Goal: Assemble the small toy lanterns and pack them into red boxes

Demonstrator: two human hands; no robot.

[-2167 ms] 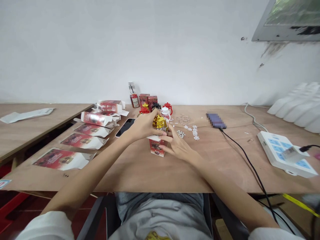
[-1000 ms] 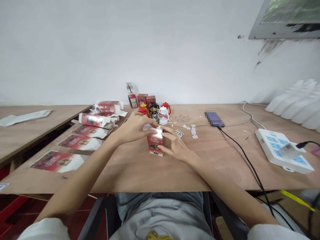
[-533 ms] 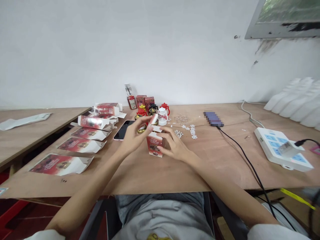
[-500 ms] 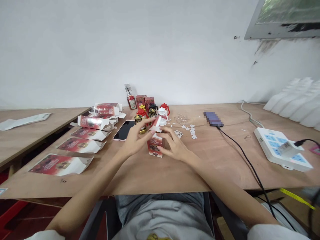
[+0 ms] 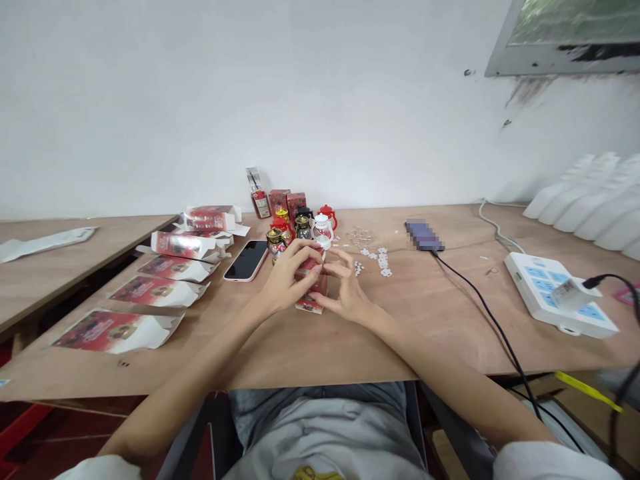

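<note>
A small red printed carton [image 5: 313, 301] stands upright on the table in front of me, largely covered by my fingers. My left hand [image 5: 291, 277] is closed at its top, thumb and fingers on the lid area. My right hand [image 5: 349, 287] grips its right side, the thumb low on the carton and the fingertips at the upper edge. Just behind it are several miniature lanterns, among them a white lantern [image 5: 323, 230], a red lantern [image 5: 328, 214] and a black-and-gold lantern [image 5: 275, 241]. The carton's inside is hidden.
Flattened and part-folded red cartons [image 5: 120, 331] lie in a row at left. A phone [image 5: 246, 261] sits beside my left hand; another phone [image 5: 424, 236] trails a black cable. Small white parts [image 5: 383, 261] lie right of the lanterns. A power strip [image 5: 560, 293] is at right.
The carton's raised top flap has been folded down. My left hand has moved right and lower over the top, while my right hand stays at the carton's side.
</note>
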